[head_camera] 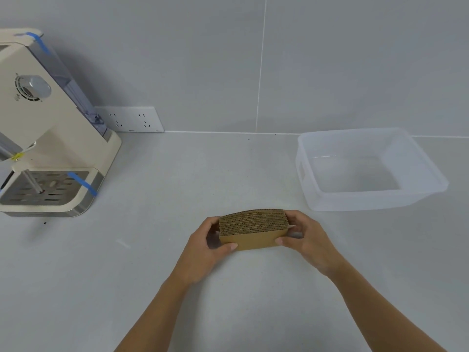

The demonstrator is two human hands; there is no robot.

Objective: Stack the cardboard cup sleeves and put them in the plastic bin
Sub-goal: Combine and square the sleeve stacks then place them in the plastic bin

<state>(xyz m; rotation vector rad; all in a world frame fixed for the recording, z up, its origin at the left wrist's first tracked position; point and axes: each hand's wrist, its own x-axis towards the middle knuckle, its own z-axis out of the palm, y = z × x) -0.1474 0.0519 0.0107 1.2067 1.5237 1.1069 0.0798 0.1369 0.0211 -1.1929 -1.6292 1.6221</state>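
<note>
Both hands hold one packed stack of sleeves (253, 229) upright on its edge, at or just above the table (177, 288), near the person and in the middle of the view. The left hand (203, 246) takes the left end and the right hand (308, 240) the right end. The fingers of each hand are closed on the stack, thumbs pressed on the near flat face and the other fingers wrapped round the ends and back. Gripping from both ends this way squeezes the flattened sleeves together, likely so that none slides out and the corrugated top edges stay level. The stack looks tidy, with its edges lined up, so the stacking step seems done or close to it.

The bin (312, 161) stands open and empty to the right and farther back, well apart from the stack. No loose sleeves show elsewhere on the table. What remains, by the look of it, is to carry the stack over the near wall of the bin and set it inside, keeping the squeeze until it rests there. A coffee machine (43, 123) stands far left, out of the way.
</note>
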